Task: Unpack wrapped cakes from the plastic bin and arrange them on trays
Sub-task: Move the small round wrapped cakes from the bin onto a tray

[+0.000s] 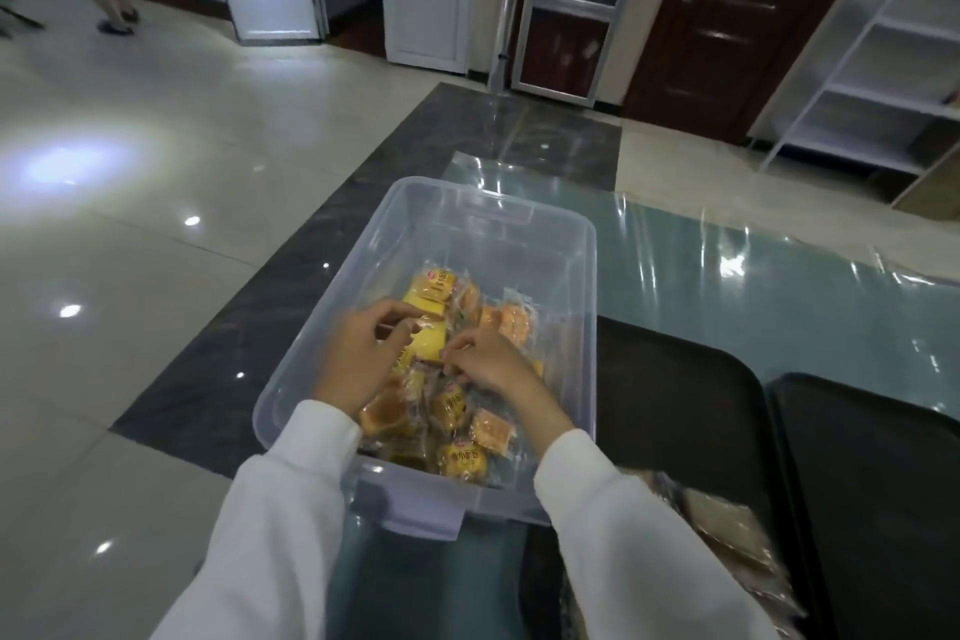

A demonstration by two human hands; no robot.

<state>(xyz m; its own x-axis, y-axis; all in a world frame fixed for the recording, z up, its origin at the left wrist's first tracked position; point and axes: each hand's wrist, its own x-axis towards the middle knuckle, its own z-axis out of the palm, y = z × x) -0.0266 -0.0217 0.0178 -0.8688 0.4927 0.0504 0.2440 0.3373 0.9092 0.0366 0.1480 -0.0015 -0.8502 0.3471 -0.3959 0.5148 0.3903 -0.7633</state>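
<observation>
— Where are the cakes [457, 411] sitting?

— In the bin [566, 244], piled toward its near end. The bin is resting on the counter [727, 265], left of two dark trays [685, 405].

— And the hands?

— Both are reaching into the bin. The left hand [358, 353] is curling its fingers [400, 314] around a yellow cake [426, 346]. The right hand [488, 361] is pinching the wrapper at that cake's edge, fingers bent tight.

— Anything on the trays?

— Some wrapped packets [727, 535] are lying at the near tray's front, too blurred to identify.

cakes [470, 460] in bin [584, 276] | trays [675, 395] right of bin
</observation>
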